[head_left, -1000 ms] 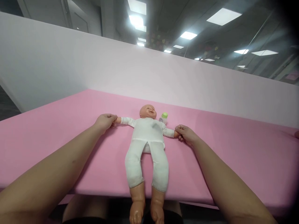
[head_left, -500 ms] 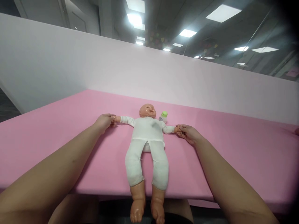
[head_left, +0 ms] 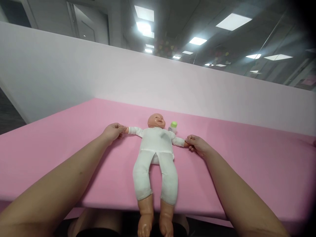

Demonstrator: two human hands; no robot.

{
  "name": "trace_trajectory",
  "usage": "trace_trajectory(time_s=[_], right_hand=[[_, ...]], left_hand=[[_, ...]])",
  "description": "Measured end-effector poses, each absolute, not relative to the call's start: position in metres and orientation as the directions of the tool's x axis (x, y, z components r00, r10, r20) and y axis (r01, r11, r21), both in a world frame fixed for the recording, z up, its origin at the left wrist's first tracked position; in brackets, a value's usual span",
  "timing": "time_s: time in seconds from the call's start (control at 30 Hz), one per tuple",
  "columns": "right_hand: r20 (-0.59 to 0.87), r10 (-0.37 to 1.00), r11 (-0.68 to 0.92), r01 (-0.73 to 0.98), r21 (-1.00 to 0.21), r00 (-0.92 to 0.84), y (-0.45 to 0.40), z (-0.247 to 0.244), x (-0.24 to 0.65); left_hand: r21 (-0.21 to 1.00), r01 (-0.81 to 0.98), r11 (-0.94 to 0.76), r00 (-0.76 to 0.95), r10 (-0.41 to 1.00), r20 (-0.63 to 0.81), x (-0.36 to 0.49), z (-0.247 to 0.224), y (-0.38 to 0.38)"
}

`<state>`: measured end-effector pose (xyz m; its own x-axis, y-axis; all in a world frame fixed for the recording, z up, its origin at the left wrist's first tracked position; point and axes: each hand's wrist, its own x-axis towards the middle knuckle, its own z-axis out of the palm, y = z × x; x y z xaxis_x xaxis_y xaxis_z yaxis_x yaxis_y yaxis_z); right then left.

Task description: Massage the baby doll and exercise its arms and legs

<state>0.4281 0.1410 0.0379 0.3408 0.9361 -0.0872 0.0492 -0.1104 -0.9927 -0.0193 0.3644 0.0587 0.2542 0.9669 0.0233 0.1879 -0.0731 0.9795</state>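
A baby doll (head_left: 155, 148) in a white suit lies on its back on the pink table (head_left: 247, 171), head away from me, bare feet hanging over the near edge. Its arms are spread out to both sides. My left hand (head_left: 112, 132) is closed around the doll's hand on the left. My right hand (head_left: 197, 144) pinches the doll's other hand on the right. A small bottle with a green cap (head_left: 173, 126) stands just behind the doll's shoulder, right of its head.
A pale pink partition wall (head_left: 123, 75) runs along the far side of the table. My knees show below the near table edge. Ceiling lights and a door are visible beyond the wall.
My right hand's fingers, loosened half a second ago, have closed again on the doll's hand. The view has shifted slightly. The doll stays in place.
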Motion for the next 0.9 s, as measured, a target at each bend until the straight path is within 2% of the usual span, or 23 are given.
trace_trajectory(time_s=[0.17,0.4,0.63,0.8,0.9], right_hand=[[-0.067,0.919,-0.103,0.072,-0.992,0.390,0.144,0.034,0.429],[-0.089,0.923,-0.099,0.007,-0.995,0.375,0.142,0.038,0.431],[-0.124,0.957,-0.090,-0.138,-0.986,0.262,0.135,0.040,0.439],[-0.093,0.976,-0.087,-0.041,-0.995,0.197,0.134,0.043,0.434],[-0.086,0.971,-0.095,0.028,-0.995,0.225,0.137,0.043,0.430]], left_hand=[[0.978,0.204,-0.048,0.231,0.973,-0.001,-0.018,0.061,0.363],[0.992,0.126,0.012,0.223,0.974,-0.040,-0.017,0.062,0.365],[0.986,0.128,-0.105,0.305,0.950,0.061,-0.021,0.060,0.362],[0.979,0.159,-0.129,0.256,0.963,0.085,-0.018,0.062,0.360],[0.966,0.206,-0.156,0.214,0.971,0.111,-0.016,0.062,0.358]])
